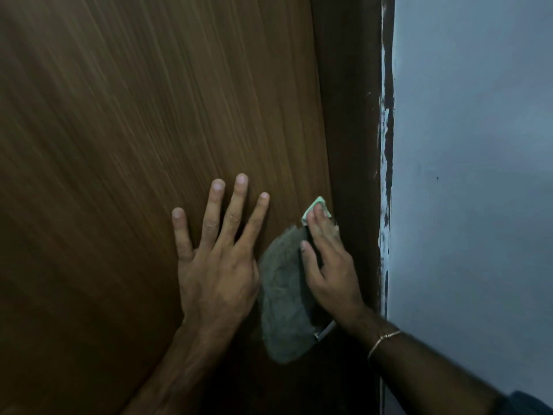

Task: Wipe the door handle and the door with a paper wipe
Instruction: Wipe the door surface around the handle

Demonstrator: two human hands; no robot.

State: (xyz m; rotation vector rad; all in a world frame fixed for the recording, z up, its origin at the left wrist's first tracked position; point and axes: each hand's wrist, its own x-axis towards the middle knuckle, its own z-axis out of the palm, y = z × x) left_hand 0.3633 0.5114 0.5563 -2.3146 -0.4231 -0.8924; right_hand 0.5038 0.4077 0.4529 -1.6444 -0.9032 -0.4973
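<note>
A brown wood-grain door [149,130] fills the left and middle of the head view. My left hand [218,256] lies flat against it with fingers spread and straight. A grey oval door handle [284,301] sits between my two hands, near the door's right edge. My right hand [329,265] presses a pale folded paper wipe [317,206] against the door just above the handle; only a corner of the wipe shows past the fingertips. A thin bracelet circles my right wrist.
A dark brown door frame [353,115] runs down right of the door. Its edge shows chipped white paint [386,175]. A pale grey-blue wall [478,175] fills the right side. A metal latch plate [324,330] glints below my right hand.
</note>
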